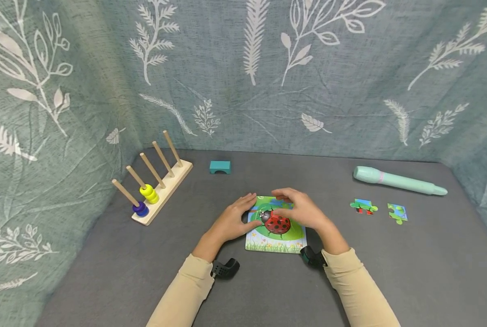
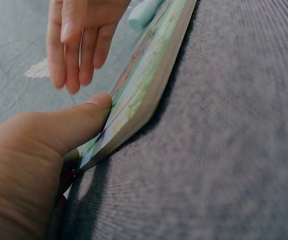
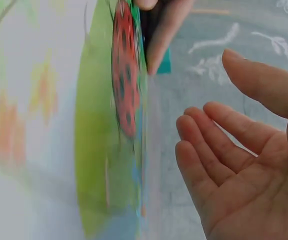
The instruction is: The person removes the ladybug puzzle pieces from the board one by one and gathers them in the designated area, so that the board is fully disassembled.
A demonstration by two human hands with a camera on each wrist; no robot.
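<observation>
1. I have the ladybug board (image 1: 277,229) flat on the grey table (image 1: 268,295), around 5 o'clock from head-view centre. Ladybug itself looks complete; hands cover bits of the rest.
2. Leftovers, my read: red-marked puzzle piece (image 1: 364,206) and blue-green puzzle piece (image 1: 397,213), both loose near 3 o'clock of the board, well apart from it. Neither placed. I can't see any slots for them.
3. My left hand (image 1: 232,218) spans the board's 10 o'clock corner: fingers nearly straight, thumb down on the picture.
4. My right hand (image 1: 302,210) is relaxed over the 1 o'clock corner, thumb away from fingers, pinching nothing.
5. Only head view gives me the loose pieces. Left wrist adds the board's thick edge and the left thumb contact. Right wrist shows the bare right palm, clear of the board.
</observation>
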